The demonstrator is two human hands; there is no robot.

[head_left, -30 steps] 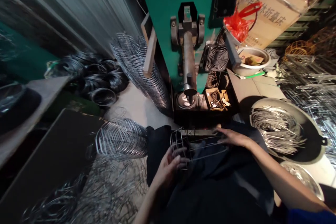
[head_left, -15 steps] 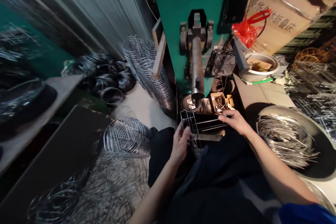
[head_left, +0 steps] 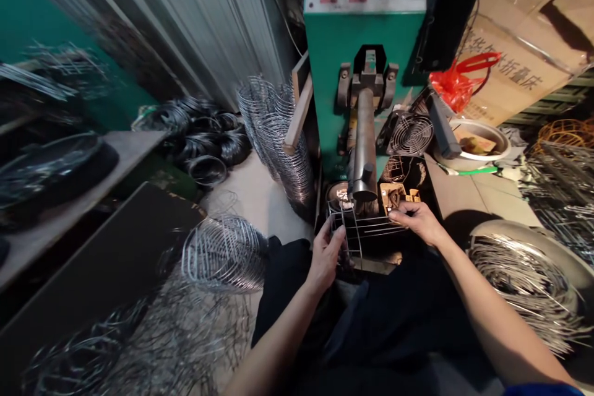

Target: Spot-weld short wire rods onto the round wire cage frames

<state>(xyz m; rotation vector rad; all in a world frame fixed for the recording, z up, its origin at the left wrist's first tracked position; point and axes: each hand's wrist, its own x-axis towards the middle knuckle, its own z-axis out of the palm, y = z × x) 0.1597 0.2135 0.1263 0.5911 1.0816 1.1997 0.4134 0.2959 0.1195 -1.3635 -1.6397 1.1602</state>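
My left hand (head_left: pixel 326 253) is closed on a small welded wire frame (head_left: pixel 351 236), below the machine's metal cylinder (head_left: pixel 364 148). Fingers and thumb pinch the frame's left side. Thin straight wires (head_left: pixel 378 226) run from the frame toward my right hand (head_left: pixel 417 221), whose thumb and fingers are pressed together around their right ends. The exact grip on the wires is small and partly hidden. Just behind my right hand sits a small yellowish box (head_left: pixel 392 193) with dark pieces in it.
The green machine (head_left: pixel 325 49) stands ahead. Stacked wire rings (head_left: pixel 278 142) and a wire bundle (head_left: pixel 225 253) lie left. To the right are a basin of cut wires (head_left: pixel 515 266), a white bowl (head_left: pixel 499 154), a fan grille (head_left: pixel 411 134) and a red bag (head_left: pixel 457 88).
The view has shifted, so the machine appears lower and farther right, with more of its panel showing. Both hands keep their holds; the thin wires now lie closer beneath the cylinder.
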